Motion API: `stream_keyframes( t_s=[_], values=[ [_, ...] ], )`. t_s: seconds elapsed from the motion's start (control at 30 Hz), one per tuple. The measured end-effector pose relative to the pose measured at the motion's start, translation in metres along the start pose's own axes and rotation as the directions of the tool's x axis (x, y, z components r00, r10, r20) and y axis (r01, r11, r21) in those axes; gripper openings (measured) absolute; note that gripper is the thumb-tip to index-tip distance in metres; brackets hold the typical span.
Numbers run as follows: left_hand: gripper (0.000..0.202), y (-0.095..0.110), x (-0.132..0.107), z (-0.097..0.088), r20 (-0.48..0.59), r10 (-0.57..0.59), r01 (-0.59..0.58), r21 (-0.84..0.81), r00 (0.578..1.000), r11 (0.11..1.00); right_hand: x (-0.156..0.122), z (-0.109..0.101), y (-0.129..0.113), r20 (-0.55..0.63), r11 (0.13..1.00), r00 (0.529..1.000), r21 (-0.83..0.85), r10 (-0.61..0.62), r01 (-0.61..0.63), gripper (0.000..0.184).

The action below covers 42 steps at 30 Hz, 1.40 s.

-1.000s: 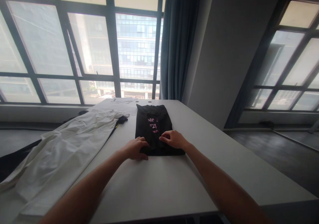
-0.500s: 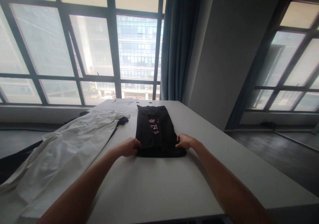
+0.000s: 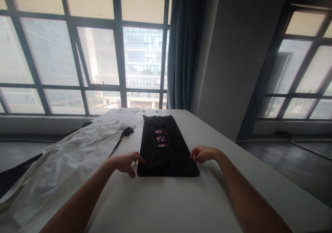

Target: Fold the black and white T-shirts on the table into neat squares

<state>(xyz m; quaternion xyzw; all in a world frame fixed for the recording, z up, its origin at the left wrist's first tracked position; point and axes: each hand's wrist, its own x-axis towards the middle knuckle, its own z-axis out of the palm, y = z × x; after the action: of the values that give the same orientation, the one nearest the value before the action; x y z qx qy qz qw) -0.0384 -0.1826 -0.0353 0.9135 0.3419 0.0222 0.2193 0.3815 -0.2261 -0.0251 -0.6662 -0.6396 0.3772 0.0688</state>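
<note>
A black garment with pink lettering lies flat on the white table, folded into a long narrow rectangle. At its near left edge is my left hand, thumb and fingers apart, with the fingertips touching the cloth. On the opposite side, my right hand has its fingers bent and slightly apart, the tips against the right edge. Neither hand appears to grip the fabric. The underside of the garment is hidden.
White cloth is spread along the left of the table, with a small black item beside it. Papers lie at the far end. Beyond are windows, a blue curtain and a grey pillar.
The near end of the garment has come towards me and now lies flatter and straighter. Both hands have loosened from the cloth and moved outward to its sides.
</note>
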Motion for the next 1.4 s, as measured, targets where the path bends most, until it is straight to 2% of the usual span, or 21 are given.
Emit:
stream_keyframes(
  t_s=[0.17,0.27,0.43,0.53,0.6,0.67,0.73,0.77,0.8,0.87,0.93,1.0,1.07,1.17,1.27,1.4],
  values=[
    [0.044,-0.007,0.008,0.009,-0.211,0.031,-0.013,0.086,0.977,0.996,0.011,0.001,0.011,-0.106,0.985,0.988,-0.143,-0.114,0.099,0.05],
    [0.037,-0.005,0.014,0.018,-0.282,0.08,-0.055,0.094,0.956,0.994,0.016,0.006,0.008,-0.141,0.974,0.975,-0.167,-0.174,0.15,0.053],
    [0.04,-0.006,0.016,0.022,-0.251,0.113,-0.122,-0.022,0.961,0.992,0.014,0.007,0.005,-0.073,0.984,0.989,-0.134,-0.126,0.115,0.054],
    [0.046,-0.011,0.015,0.019,-0.195,0.109,-0.127,-0.081,0.975,0.989,0.013,0.009,0.002,-0.122,0.967,0.97,-0.176,-0.209,0.187,0.037],
    [0.048,-0.015,0.015,0.018,-0.156,0.107,-0.126,-0.119,0.982,0.985,0.012,0.009,-0.002,-0.193,0.934,0.923,-0.203,-0.332,0.294,0.022],
    [0.042,-0.017,0.017,0.019,-0.165,0.105,-0.128,-0.138,0.981,0.982,0.011,0.009,-0.005,-0.288,0.895,0.848,-0.181,-0.445,0.408,0.012],
    [0.036,-0.016,0.019,0.021,-0.224,0.097,-0.13,-0.136,0.97,0.982,0.011,0.009,-0.006,-0.374,0.866,0.787,-0.11,-0.49,0.487,0.011],
    [0.036,-0.015,0.019,0.022,-0.263,0.088,-0.127,-0.135,0.961,0.983,0.012,0.01,-0.006,-0.401,0.86,0.776,-0.065,-0.486,0.506,0.014],
    [0.037,-0.014,0.02,0.022,-0.3,0.075,-0.121,-0.137,0.951,0.983,0.013,0.011,-0.005,-0.414,0.862,0.781,-0.02,-0.468,0.506,0.018],
    [0.038,-0.012,0.02,0.023,-0.337,0.054,-0.106,-0.137,0.94,0.985,0.016,0.014,-0.003,-0.386,0.881,0.819,0.032,-0.424,0.471,0.026],
    [0.039,-0.012,0.02,0.023,-0.318,0.073,-0.116,-0.117,0.945,0.986,0.02,0.017,-0.001,-0.297,0.902,0.862,0.008,-0.41,0.432,0.034],
    [0.045,-0.012,0.02,0.024,-0.282,0.129,-0.156,-0.078,0.951,0.985,0.022,0.019,0.0,-0.202,0.903,0.881,-0.045,-0.427,0.427,0.042],
    [0.045,-0.011,0.021,0.026,-0.279,0.172,-0.189,-0.039,0.945,0.981,0.023,0.02,-0.001,-0.165,0.885,0.869,-0.065,-0.466,0.462,0.038],
    [0.036,-0.01,0.023,0.027,-0.342,0.142,-0.157,-0.015,0.929,0.988,0.022,0.019,-0.005,-0.222,0.838,0.816,-0.008,-0.534,0.546,0.022],
    [0.032,-0.008,0.021,0.019,-0.396,0.093,-0.118,-0.038,0.913,0.992,0.016,0.015,-0.008,-0.344,0.787,0.77,0.123,-0.537,0.604,0.028],
    [0.019,0.0,0.013,0.005,-0.357,0.093,-0.167,-0.181,0.93,0.969,0.001,0.003,-0.007,-0.439,0.742,0.751,0.239,-0.492,0.626,0.03]
  ],
)
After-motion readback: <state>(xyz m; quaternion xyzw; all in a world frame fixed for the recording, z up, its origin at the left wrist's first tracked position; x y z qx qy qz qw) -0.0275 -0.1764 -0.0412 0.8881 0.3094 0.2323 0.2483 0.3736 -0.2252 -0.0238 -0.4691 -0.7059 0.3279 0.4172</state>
